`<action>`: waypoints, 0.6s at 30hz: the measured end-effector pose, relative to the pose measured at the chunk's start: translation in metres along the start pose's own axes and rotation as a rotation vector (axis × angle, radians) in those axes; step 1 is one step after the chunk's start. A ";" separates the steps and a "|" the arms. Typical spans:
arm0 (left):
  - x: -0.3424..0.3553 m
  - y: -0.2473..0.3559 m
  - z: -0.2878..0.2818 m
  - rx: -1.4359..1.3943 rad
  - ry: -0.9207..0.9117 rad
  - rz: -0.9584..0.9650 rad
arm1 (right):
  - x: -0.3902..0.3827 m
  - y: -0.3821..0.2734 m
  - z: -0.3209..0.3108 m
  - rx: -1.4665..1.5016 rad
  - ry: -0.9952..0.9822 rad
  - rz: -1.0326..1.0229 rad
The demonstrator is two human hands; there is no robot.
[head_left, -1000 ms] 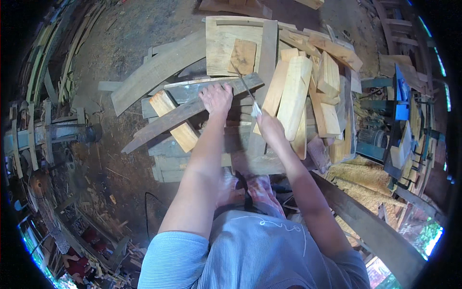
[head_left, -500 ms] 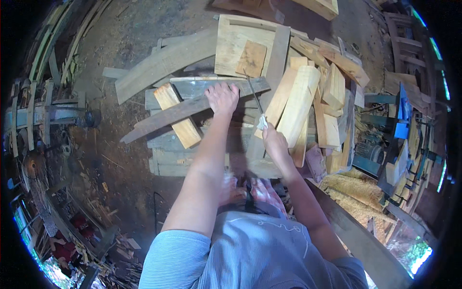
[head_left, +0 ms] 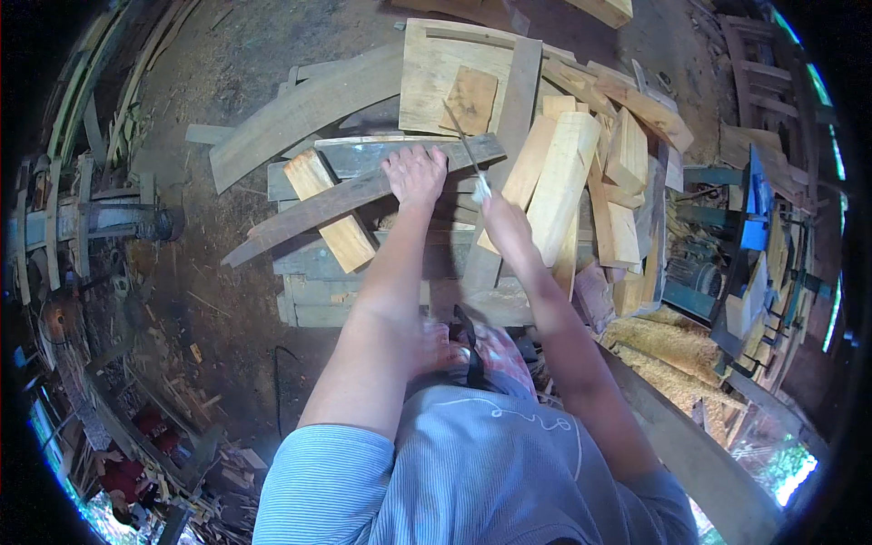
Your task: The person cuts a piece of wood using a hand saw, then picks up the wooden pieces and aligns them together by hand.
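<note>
A long dark wooden board (head_left: 313, 215) lies slantwise across a pale wood block (head_left: 343, 241) on the worktable (head_left: 313, 312). My left hand (head_left: 416, 175) presses down on the board, its fingers reaching over the far edge. My right hand (head_left: 509, 227) is closed round the light-coloured handle of a hand saw (head_left: 469, 151). Seen almost edge-on, the thin blade crosses the board near its right end and points away from me. How deep its teeth sit in the wood I cannot tell.
Pale offcuts and a thick squared timber (head_left: 563, 186) are heaped right of the saw. Beyond the board lie a wide curved plank (head_left: 309, 109) and a shallow wooden panel (head_left: 422, 77) with a small square piece (head_left: 470, 100) on it. Sawdust (head_left: 672, 350) covers the lower right.
My right hand has pushed the saw forward and slightly left, away from me. My left hand keeps its place on the board. The whole view has shifted a little.
</note>
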State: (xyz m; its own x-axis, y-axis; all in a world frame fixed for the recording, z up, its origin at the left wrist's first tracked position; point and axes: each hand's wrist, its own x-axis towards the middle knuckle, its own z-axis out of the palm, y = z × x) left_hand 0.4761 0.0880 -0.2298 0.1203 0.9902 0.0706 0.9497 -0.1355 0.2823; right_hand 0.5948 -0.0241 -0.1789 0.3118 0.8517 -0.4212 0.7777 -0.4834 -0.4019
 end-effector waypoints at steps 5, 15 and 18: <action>-0.004 -0.007 0.008 0.022 0.012 -0.012 | -0.025 0.005 0.007 -0.015 -0.028 0.047; -0.002 -0.001 0.010 0.031 0.044 0.007 | -0.003 0.011 0.005 -0.025 -0.038 0.038; -0.004 -0.012 0.003 0.039 -0.005 -0.031 | -0.049 0.009 0.008 -0.022 -0.048 0.043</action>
State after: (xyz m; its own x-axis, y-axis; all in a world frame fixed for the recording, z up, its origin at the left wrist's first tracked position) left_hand 0.4650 0.0856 -0.2359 0.0920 0.9941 0.0573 0.9635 -0.1034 0.2470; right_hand 0.5824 -0.0722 -0.1680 0.3192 0.8190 -0.4768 0.7761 -0.5147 -0.3645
